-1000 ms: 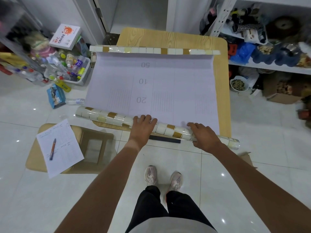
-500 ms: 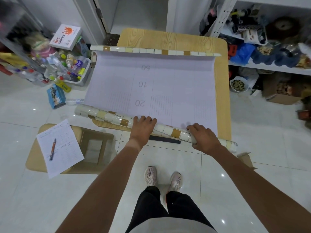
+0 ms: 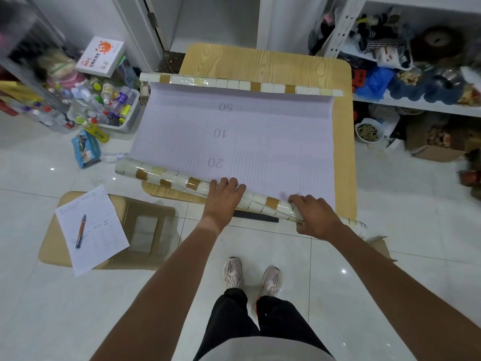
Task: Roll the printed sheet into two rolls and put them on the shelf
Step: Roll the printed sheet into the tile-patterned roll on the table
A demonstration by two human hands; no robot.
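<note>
**Rolling the near edge of the printed sheet: first roll in progress**

The printed sheet (image 3: pixel 260 142) lies on the table (image 3: pixel 263 61), pale ruled backing up, with the numerals 50, 10 and 20 reading upside down from the near side. Its near edge is wound into the near roll (image 3: pixel 182 179), tile pattern outward, which lies slanted: the left end overhangs the table's left side, the right end reaches past the near right corner. The far edge curls into a thin far roll (image 3: pixel 242 84) across the table.

The left hand (image 3: pixel 225 195) lies over the roll's middle, fingers spread and draped across its top. The right hand (image 3: pixel 313 216) grips the roll nearer its right end, fingers curled over it and thumb at the near side.

Judged step: winding the first roll away from the body. The next move calls for even pressure from both hands, as the slant suggests the roll could wind askew.

Compared with half a second earlier, the roll has advanced slightly toward the numeral 20; both hands keep the same stations.

To the right stands the cluttered shelf (image 3: pixel 416 108); on the floor at left, a paper with a pen (image 3: pixel 80 230).
</note>
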